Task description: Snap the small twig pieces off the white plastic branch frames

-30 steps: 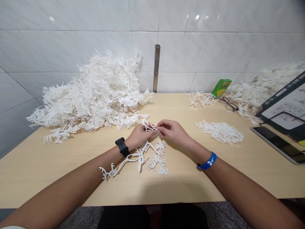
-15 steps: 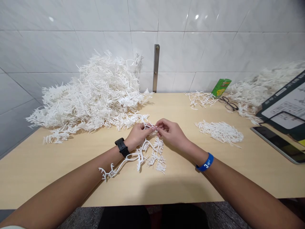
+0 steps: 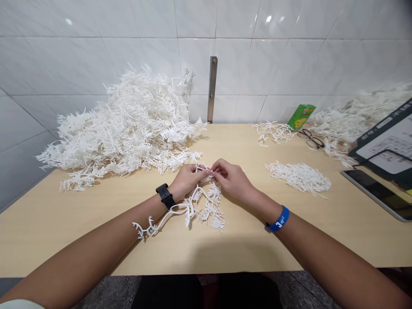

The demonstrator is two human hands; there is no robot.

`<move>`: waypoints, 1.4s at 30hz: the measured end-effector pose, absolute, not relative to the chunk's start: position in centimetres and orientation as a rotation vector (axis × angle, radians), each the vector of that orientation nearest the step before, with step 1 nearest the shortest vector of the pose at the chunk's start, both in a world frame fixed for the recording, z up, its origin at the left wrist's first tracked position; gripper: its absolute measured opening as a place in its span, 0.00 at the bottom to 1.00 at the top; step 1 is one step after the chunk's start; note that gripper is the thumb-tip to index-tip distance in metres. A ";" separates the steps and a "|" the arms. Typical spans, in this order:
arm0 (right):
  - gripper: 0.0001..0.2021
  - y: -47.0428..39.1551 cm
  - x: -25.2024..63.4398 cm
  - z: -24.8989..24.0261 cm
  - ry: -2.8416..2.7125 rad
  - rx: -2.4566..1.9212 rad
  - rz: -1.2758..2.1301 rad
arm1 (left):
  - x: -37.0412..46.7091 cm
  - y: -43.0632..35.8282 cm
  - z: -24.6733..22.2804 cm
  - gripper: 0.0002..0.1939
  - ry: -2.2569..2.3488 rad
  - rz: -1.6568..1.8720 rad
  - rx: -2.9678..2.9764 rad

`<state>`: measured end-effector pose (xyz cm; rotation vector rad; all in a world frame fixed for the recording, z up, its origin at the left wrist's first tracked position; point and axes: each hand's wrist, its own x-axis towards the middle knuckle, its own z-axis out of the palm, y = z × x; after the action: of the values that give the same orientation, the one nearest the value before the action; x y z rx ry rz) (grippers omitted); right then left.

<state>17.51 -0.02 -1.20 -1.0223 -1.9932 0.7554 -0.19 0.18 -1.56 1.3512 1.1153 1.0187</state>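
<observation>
White branching plastic sprigs [image 3: 188, 208] hang from between my hands, trailing over the wooden table [image 3: 154, 262] beneath my left wrist. My left hand [image 3: 188, 180] is closed, thumb and fingers pinching a sprig. Against its fingertips, my right hand [image 3: 232, 178] is also closed in a pinch at the same sprig; the exact spot it grips is small and partly hidden. A cluster of fine white twigs [image 3: 215, 204] lies just below the fingers. Left of my hands rises a large heap of white sprigs [image 3: 135, 120].
To the right lies a flat pile of short white pieces [image 3: 299, 177]. Farther back are loose stems [image 3: 273, 131], a green box [image 3: 301, 116] and eyeglasses [image 3: 310, 138]. A phone [image 3: 380, 193] rests by a dark printed box [image 3: 386, 146] at the right. A metal bar [image 3: 212, 90] stands against the tiled wall.
The view has shifted slightly. Both hands keep their pinch at almost the same place, and the sprigs hang nearly as before.
</observation>
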 end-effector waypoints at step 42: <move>0.07 0.3 17.9 -1.1 -2.025 -1.054 0.737 | 0.1 -0.6 -0.8 0.11 1.130 1.009 1.461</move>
<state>17.88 0.25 -1.14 -1.0543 -2.0253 0.7369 0.10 -0.57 -0.83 1.4606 1.1297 1.0090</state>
